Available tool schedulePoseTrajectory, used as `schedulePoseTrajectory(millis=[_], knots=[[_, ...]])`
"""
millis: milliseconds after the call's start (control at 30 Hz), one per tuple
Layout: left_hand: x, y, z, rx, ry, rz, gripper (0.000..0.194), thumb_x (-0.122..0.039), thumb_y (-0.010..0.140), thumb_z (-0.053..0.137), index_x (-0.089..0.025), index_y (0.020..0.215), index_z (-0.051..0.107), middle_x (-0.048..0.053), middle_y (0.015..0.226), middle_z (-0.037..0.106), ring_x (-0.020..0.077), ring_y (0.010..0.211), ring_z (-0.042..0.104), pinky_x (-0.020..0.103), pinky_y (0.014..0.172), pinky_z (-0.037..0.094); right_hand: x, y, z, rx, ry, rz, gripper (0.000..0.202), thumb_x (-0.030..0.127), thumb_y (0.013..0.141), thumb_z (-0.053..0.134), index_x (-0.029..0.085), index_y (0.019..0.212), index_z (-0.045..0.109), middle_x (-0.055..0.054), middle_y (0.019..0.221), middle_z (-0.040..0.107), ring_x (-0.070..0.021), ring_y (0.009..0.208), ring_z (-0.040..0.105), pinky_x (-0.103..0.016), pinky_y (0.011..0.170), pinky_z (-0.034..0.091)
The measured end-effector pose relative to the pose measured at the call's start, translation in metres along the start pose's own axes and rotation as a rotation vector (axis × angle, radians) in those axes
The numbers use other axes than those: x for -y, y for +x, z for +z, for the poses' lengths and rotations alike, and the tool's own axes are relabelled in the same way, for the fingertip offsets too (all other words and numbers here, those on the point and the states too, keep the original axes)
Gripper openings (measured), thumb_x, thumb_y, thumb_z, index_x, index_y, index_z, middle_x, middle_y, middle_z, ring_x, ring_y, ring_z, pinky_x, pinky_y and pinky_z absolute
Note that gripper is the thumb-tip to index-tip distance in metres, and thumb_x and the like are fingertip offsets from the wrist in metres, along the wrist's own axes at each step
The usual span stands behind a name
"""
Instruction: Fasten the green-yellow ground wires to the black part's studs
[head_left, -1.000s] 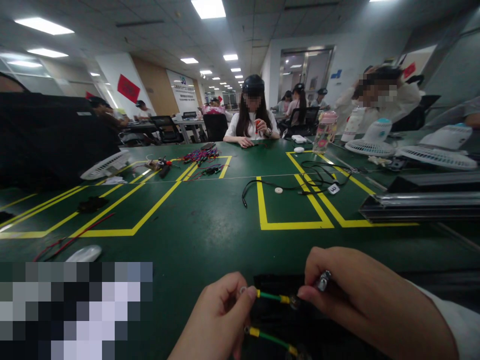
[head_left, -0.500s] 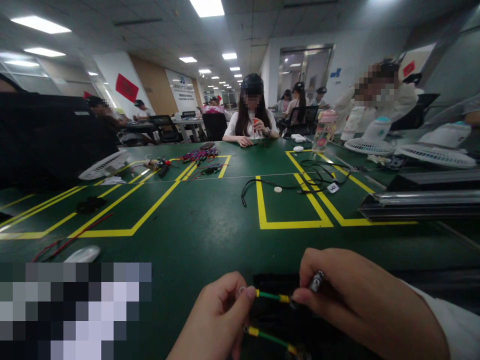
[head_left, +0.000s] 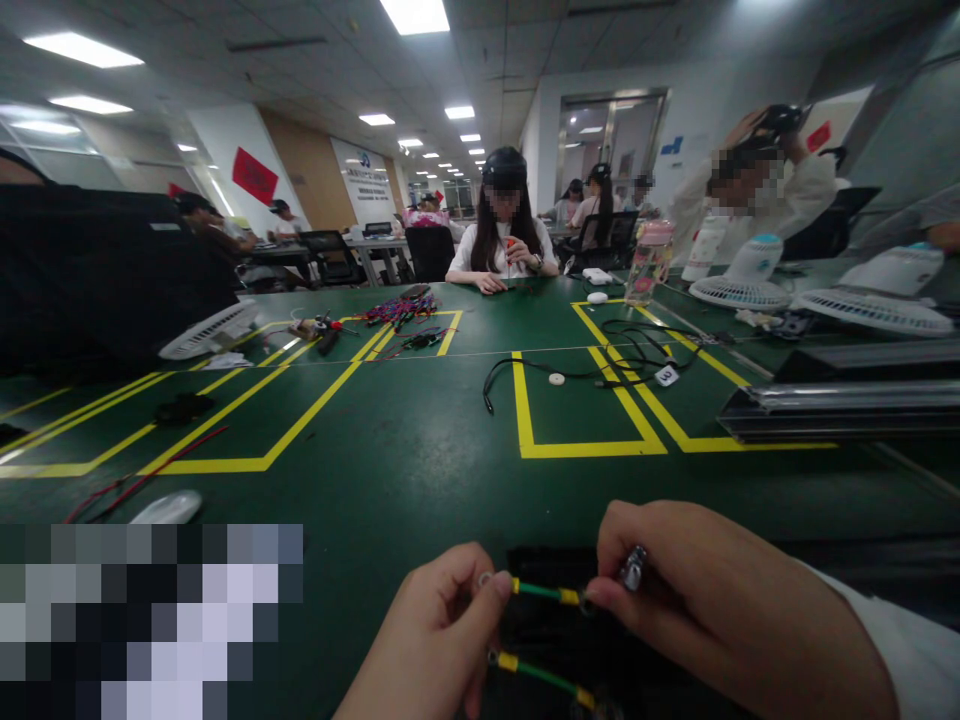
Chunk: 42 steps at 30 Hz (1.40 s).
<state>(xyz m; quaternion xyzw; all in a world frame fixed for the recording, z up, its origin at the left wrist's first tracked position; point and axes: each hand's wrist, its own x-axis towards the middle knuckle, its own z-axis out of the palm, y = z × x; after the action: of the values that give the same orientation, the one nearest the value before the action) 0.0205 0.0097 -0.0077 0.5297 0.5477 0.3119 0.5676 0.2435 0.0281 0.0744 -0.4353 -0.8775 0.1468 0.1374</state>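
Observation:
My left hand is closed, with thumb and finger pinching the ring terminal at the left end of a short green wire with yellow end sleeves. At the wire's right end is my right hand, also closed, its thumb tip against the dark ring there. A small shiny metal piece sticks out between its thumb and forefinger; its exact kind is unclear. Below lies a second green wire with yellow sleeves, its left ring close to my left fingers. Dark material lies beneath both wires.
Yellow tape marks the green table. Black cables and a white disc lie ahead; metal rails are at right. Coloured wires, a white mouse and fans are around. A person sits opposite.
My hands and the wires stay almost in place; the right hand has shifted very slightly. At the right, a person's raised hands and headgear show more clearly now.

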Motion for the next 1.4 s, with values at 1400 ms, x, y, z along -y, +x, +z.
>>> schedulePoseTrajectory(millis=[1400], knots=[[0.001, -0.001, 0.001, -0.005, -0.037, 0.005, 0.038, -0.051, 0.086, 0.053, -0.022, 0.064, 0.044, -0.010, 0.045, 0.047, 0.0053, 0.029, 0.039, 0.013, 0.029, 0.023, 0.004, 0.009, 0.007, -0.063, 0.060, 0.079, 0.024, 0.026, 0.093, 0.050, 0.026, 0.072, 0.039, 0.008, 0.056, 0.052, -0.0150, 0.047, 0.050, -0.026, 0.046, 0.027]])
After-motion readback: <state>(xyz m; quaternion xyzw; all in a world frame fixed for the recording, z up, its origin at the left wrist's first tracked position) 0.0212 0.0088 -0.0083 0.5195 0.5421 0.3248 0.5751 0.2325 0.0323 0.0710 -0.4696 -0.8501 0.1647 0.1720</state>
